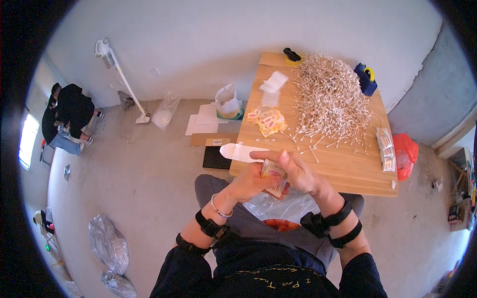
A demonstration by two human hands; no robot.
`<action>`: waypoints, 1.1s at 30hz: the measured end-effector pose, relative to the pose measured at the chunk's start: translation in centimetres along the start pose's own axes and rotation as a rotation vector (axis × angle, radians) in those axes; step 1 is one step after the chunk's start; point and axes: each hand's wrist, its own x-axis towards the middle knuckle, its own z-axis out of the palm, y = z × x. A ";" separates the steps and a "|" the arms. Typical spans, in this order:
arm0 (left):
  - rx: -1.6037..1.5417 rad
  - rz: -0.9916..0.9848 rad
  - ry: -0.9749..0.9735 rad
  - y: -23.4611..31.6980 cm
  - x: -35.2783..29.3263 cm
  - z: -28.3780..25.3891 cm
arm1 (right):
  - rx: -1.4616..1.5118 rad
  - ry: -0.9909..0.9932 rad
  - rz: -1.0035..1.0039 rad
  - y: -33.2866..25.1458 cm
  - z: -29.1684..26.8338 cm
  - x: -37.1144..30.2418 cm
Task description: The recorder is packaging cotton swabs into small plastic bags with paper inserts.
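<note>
Left hand (pixel 251 184) grips swab bundle (pixel 275 179) from below, fingers curled tight to keep sticks together. Right hand (pixel 298 171) closes over bundle top, index finger out along white pouch (pixel 242 152). Both at near table (pixel 323 169) edge; swab heap (pixel 330 99) far right.

A white stick vacuum (pixel 121 79) is leaning against the far wall, and a person in dark clothes (pixel 69 116) is crouching at the far left. Crumpled silver bags (pixel 109 248) are lying on the near left floor, while a red bag (pixel 406 154) is sitting right of the wooden table (pixel 348 174), beside flat cardboard (pixel 213 140).
</note>
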 end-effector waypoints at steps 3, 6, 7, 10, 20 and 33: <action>0.000 0.043 0.064 0.4 -0.1 -0.3 | 0.194 0.201 -0.112 0.4 0.3 0.6; -0.079 0.059 0.087 -0.2 -0.3 -1.3 | 0.121 0.403 -0.229 0.9 -1.1 -0.1; -0.078 0.058 0.088 -0.2 -0.4 -1.4 | -0.028 0.435 -0.258 1.1 -1.6 -0.4; -0.100 0.060 0.099 -0.5 -0.4 -1.6 | -0.435 0.384 -0.357 0.2 -1.2 -0.8; 0.131 0.077 0.136 -0.9 0.5 -1.3 | -0.675 0.420 -0.228 -1.3 -0.7 -0.3; 0.411 0.143 0.174 -1.9 0.5 -2.0 | -0.682 0.283 -0.300 -0.1 -1.5 -0.4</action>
